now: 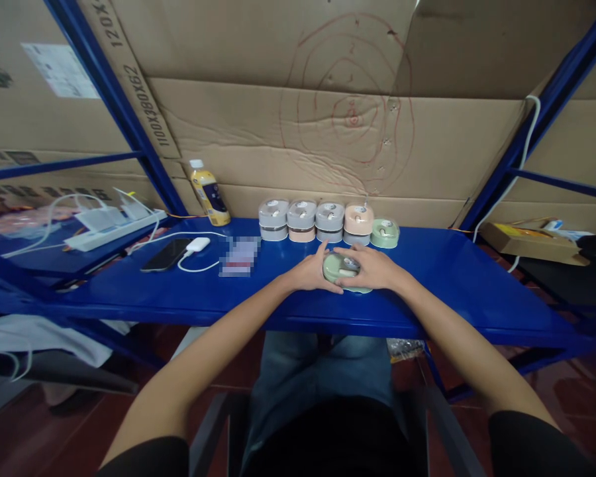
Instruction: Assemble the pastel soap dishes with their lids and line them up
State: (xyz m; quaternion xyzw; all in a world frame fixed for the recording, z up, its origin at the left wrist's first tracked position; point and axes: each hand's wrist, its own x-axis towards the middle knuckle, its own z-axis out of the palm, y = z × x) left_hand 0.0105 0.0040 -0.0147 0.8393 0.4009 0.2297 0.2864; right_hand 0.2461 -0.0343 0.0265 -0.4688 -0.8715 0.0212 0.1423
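Note:
A small green rounded plastic case (334, 266) with a clear lid rests on the blue table in front of me. A small white piece shows under the lid. My left hand (312, 270) curves round the case's left side, thumb toward me. From the right, my right hand (376, 267) wraps the other side, with fingers lying over part of the lid. A thin green edge sticks out under my right hand; I cannot tell whether it belongs to the same case. Just beyond my hands sits another green case (385, 233), beside stacked grey and peach cases (329, 222).
A yellow bottle (210, 193) stands at the back left of the blue table (457, 285). Left of my hands lie a dark phone (167, 255), a white charger (197, 246) with cable and a blurred-out packet (240, 256). Cardboard (218, 126) walls the back; blue posts flank it.

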